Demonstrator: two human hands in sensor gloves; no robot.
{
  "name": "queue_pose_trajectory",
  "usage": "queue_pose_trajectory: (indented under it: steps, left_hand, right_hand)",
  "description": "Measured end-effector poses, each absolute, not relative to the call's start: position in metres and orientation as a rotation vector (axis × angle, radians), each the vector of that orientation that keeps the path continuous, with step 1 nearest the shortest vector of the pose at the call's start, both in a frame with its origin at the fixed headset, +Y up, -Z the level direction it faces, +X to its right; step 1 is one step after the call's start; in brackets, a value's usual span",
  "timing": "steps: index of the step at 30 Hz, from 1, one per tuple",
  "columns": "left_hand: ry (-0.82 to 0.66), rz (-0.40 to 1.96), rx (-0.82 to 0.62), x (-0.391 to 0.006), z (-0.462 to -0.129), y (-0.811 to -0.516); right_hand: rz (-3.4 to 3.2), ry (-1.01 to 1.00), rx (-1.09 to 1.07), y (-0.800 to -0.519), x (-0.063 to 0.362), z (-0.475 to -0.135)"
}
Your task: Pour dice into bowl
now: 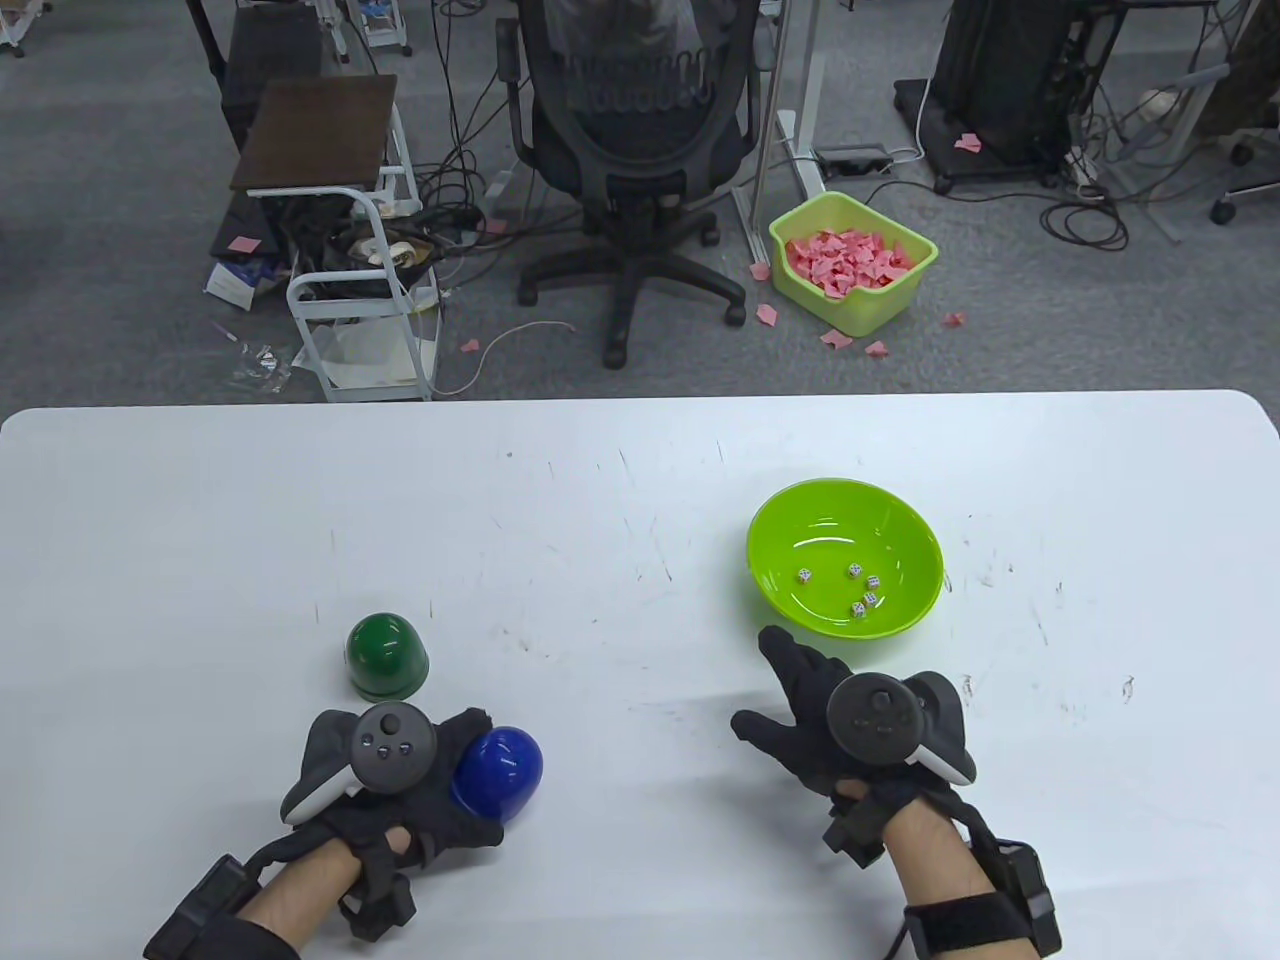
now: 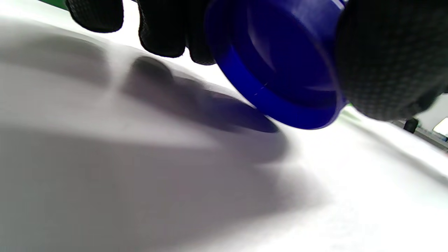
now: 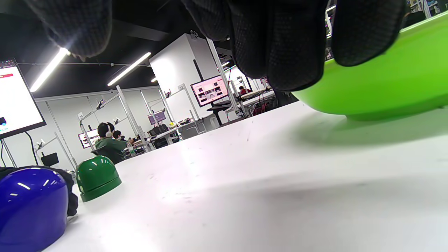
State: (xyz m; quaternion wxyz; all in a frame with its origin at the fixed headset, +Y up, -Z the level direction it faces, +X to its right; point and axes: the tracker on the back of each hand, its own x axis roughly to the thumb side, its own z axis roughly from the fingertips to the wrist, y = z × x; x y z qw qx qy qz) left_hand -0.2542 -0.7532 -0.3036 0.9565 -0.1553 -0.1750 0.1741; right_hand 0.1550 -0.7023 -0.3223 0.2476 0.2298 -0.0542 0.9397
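A lime green bowl (image 1: 846,556) sits on the white table right of centre, with several small white dice (image 1: 862,588) in it. My left hand (image 1: 425,775) grips a blue dome-shaped cup (image 1: 498,771), mouth down near the front left. In the left wrist view the cup (image 2: 280,70) is tilted, one edge of its rim at the table. A green dome cup (image 1: 384,655) stands mouth down just behind my left hand. My right hand (image 1: 810,715) is open and empty, fingers spread, just in front of the bowl (image 3: 385,84).
The white table (image 1: 620,520) spreads wide between the cups and the bowl. Beyond its far edge stand an office chair (image 1: 635,150), a small cart (image 1: 340,230) and a green bin of pink scraps (image 1: 850,258) on the floor.
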Motion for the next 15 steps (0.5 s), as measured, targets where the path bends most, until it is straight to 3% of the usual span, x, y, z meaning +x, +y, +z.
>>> queue_pose_trajectory:
  steps: [15]
  left_hand:
    - [-0.356,0.288,-0.292,-0.2563,-0.3006,-0.7597]
  right_hand:
    - [2.563,-0.141,0.623,-0.7035,0.1555,-0.3233]
